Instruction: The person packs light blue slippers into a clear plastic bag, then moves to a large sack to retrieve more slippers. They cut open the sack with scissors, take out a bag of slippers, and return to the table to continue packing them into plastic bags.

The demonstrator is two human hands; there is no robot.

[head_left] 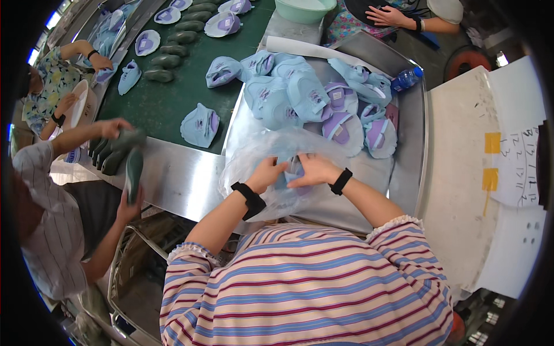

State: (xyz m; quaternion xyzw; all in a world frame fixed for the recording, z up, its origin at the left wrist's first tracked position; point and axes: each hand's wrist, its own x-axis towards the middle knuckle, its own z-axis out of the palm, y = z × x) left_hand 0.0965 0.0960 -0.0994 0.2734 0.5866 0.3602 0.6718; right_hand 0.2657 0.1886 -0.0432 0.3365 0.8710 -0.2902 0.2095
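Head view: a steel worktop [378, 173] is bordered by a green work surface [156, 109]. A blue shoe upper [295, 168] is veiled by a clear bag [245, 158] between the left hand [267, 175], half curled, and the right hand [315, 172], spread wider; hold cannot be determined. Direction and long axis are obscured. Beyond, space is occupied by piled uppers [272, 97].

Head view: I see the left hand [266, 175] and right hand [316, 170] at a crumpled clear bag [242, 167], near edge of the metal tabletop [375, 180]; pale-blue piece [294, 168] between them, grip unclear to me. Blue-and-purple shoe uppers [271, 95] heaped toward the far edge; blue-capped bottle [407, 79] near the far right corner. Leftward, a co-worker's hand [129, 206] holds a dark green shoe form [134, 173].
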